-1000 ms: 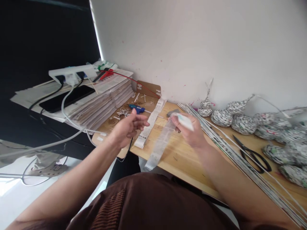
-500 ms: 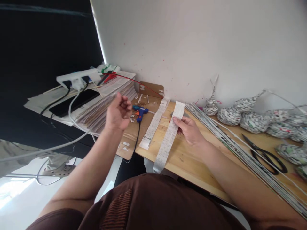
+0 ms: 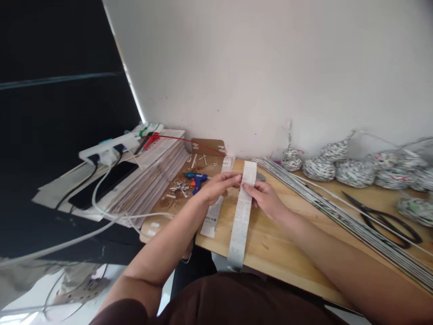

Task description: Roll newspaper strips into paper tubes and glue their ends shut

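A long strip of newspaper (image 3: 241,221) hangs at a slant over the front of the wooden table, its lower end by the brown shirt. My right hand (image 3: 265,196) pinches its right edge, thumb on top and fingers behind. At the left edge, my left hand (image 3: 219,185) has its fingertips closed on the strip, partly hidden. A second newspaper strip (image 3: 210,221) lies on the table beneath my left hand. Left of that hand a blue glue gun (image 3: 196,180) rests on the cardboard.
A stack of papers (image 3: 149,185) on the left bears a phone (image 3: 103,185) and a white power strip (image 3: 111,148) with cables. Thin rolled paper sticks (image 3: 324,205), black scissors (image 3: 382,216) and several woven paper gourd shapes (image 3: 355,172) are on the right. Paper scraps (image 3: 180,187) lie near the glue gun.
My left hand has moved right, from above the paper stack to the strip's left edge. My right hand still holds the strip. The camera view has shifted.
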